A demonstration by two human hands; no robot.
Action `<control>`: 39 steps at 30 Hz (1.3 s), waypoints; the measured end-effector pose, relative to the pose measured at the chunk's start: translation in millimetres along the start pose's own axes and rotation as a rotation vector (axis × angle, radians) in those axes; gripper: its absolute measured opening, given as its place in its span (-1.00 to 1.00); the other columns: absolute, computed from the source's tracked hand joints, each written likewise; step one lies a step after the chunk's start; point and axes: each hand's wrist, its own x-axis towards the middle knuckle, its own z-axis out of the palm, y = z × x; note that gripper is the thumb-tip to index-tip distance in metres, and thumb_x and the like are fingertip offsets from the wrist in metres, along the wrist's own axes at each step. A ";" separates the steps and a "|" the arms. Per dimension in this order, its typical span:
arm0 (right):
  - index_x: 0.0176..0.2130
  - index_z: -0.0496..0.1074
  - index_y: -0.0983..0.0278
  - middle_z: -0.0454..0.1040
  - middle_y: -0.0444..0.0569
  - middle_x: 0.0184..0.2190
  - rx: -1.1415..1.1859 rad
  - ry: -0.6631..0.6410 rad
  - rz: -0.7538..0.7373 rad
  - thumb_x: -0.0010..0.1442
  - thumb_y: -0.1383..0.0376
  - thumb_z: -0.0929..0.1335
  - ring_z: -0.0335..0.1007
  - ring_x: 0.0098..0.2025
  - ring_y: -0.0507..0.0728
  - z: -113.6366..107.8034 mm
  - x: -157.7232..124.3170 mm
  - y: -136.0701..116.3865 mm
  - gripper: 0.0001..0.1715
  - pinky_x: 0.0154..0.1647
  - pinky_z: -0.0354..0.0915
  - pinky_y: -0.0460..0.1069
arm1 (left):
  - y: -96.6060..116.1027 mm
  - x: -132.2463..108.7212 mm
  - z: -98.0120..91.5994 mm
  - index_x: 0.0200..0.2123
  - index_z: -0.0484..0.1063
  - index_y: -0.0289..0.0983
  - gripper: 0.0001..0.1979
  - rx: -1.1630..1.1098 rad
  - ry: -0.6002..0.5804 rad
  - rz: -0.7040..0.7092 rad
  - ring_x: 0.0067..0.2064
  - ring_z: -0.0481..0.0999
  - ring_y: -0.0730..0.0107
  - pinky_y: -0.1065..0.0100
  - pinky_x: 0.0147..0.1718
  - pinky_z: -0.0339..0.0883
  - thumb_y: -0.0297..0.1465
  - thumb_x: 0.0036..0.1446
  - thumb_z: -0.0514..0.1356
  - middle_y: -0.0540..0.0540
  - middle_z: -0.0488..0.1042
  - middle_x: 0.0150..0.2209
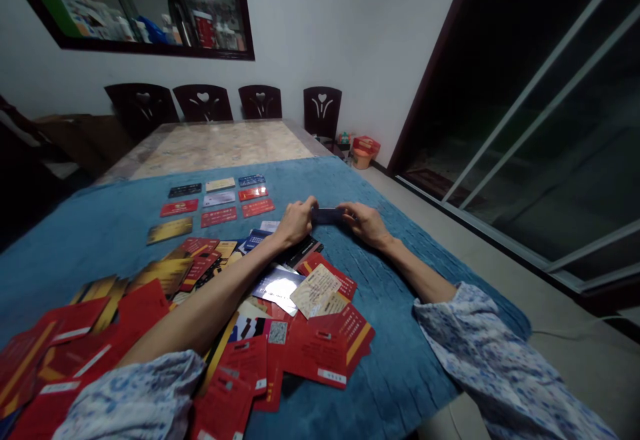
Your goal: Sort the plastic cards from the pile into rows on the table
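A dark blue card [327, 215] is held between both my hands, just above the blue cloth [400, 333]. My left hand [296, 221] pinches its left end with the fingers closed. My right hand [365, 223] grips its right end, fingers curled. Beyond my hands, several cards lie sorted in neat rows [217, 199], red, white, gold and dark ones. Under and beside my left forearm spreads a loose heap of cards [280, 320], mostly red, with some gold and silver among them.
The cloth covers the near part of a long table with a marble top [220, 147]. Several dark chairs [260, 101] stand along the far edge. A red basket [365, 149] sits on the floor by the wall. Glass sliding doors [550, 127] are on the right.
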 end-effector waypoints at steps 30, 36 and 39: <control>0.35 0.22 0.37 0.46 0.24 -0.03 -0.371 -0.182 -0.034 0.35 0.19 0.29 0.32 -0.01 0.32 6.7 9.4 -1.7 -0.34 -0.06 0.31 0.13 | 8.5 -4.4 -3.2 0.17 0.24 -0.31 -0.51 0.084 -0.105 -0.004 0.16 0.40 -0.04 -0.04 0.11 0.20 -0.55 0.15 0.08 -0.33 0.50 0.10; 0.33 0.26 0.31 0.44 0.23 -0.02 -0.408 -0.190 -0.037 0.33 0.17 0.32 0.31 -0.03 0.31 5.7 13.3 -2.3 -0.35 -0.10 0.29 0.12 | 10.0 -1.9 -7.7 0.14 0.26 -0.27 -0.51 0.105 -0.117 -0.014 0.18 0.39 -0.06 -0.05 0.11 0.20 -0.54 0.10 0.13 -0.30 0.49 0.13; 0.32 0.27 0.29 0.44 0.22 -0.02 -0.389 -0.185 -0.045 0.32 0.18 0.33 0.31 -0.04 0.30 5.5 15.8 -3.7 -0.36 -0.10 0.28 0.11 | 10.4 -1.7 -11.3 0.07 0.30 -0.28 -0.59 0.133 -0.125 -0.029 0.15 0.41 -0.04 -0.02 0.09 0.21 -0.55 0.13 0.12 -0.29 0.52 0.07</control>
